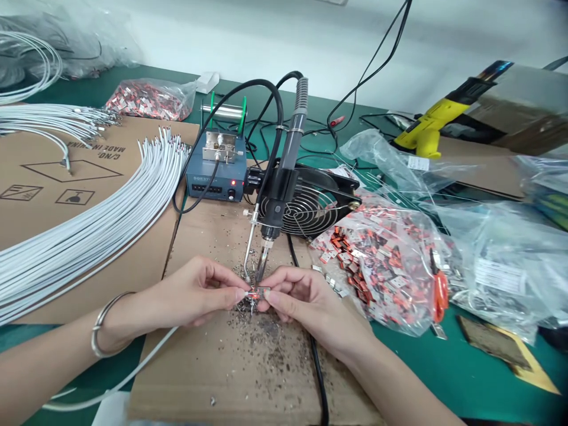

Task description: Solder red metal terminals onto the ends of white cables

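Observation:
My left hand [190, 296], fingers pinched, holds the end of a white cable [137, 370] whose length trails down to the lower left. Opposite it, my right hand [313, 305] grips a small metal-and-orange connector piece [262, 291] between thumb and fingers. Cable end and connector meet right below the tip of a stand-mounted soldering iron [286, 165]; whether the tip touches them I cannot tell. A thin solder feed tube [251, 245] comes down beside the tip. Solder bits lie scattered on the cardboard [195, 378] under my hands.
Behind stand a blue solder feeder box [215, 177], a solder spool [224, 112] and a black fan [310, 204]. Bundled white cables [110, 231] lie left. To the right are a bag of orange connectors [386, 254], orange-handled cutters [440, 296] and a yellow heat gun [428, 127].

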`<action>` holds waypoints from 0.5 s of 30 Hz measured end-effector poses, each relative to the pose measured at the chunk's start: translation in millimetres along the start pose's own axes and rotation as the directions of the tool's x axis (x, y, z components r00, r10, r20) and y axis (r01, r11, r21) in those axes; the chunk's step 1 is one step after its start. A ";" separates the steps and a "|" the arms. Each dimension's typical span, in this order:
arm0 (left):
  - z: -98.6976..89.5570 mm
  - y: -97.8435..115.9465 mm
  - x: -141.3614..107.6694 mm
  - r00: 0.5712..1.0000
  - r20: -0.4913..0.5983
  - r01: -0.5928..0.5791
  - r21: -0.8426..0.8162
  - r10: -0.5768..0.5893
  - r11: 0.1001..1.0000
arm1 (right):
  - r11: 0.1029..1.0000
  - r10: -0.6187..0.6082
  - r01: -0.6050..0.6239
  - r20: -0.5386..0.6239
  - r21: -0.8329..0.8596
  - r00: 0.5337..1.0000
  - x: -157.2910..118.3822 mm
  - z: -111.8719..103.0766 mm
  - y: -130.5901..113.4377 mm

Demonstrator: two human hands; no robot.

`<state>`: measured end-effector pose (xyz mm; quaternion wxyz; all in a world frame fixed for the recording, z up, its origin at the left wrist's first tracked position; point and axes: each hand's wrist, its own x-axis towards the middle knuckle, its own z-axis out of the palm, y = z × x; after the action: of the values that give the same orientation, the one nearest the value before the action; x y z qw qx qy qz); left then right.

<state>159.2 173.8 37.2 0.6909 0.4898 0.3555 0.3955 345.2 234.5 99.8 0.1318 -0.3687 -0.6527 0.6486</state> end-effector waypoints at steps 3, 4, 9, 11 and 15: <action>0.5 1.2 0.2 1.000 -0.007 0.015 -0.009 -0.016 1.000 | 0.999 0.006 -0.006 0.012 0.032 1.000 1.1 -1.6 2.1; 0.6 1.7 0.0 1.000 -0.008 0.018 -0.011 -0.018 1.000 | 0.999 0.006 -0.007 0.015 0.039 1.000 1.2 -1.9 2.2; 0.2 2.2 -0.9 1.000 0.010 0.018 0.002 -0.018 1.000 | 1.000 0.020 -0.020 -0.010 -0.013 1.000 1.4 0.3 -1.4; -0.1 1.6 0.0 1.000 0.002 0.012 0.031 -0.012 0.999 | 0.998 0.031 -0.032 -0.019 -0.058 0.999 1.9 1.6 -2.9; -0.6 -0.1 1.7 1.000 -0.007 -0.018 0.047 0.019 0.999 | 0.992 0.028 -0.032 -0.032 -0.120 0.999 2.1 1.6 -2.0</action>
<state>159.4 175.5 36.8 0.6742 0.5077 0.3627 0.3952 342.1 234.9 100.9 0.1094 -0.3953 -0.6829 0.6044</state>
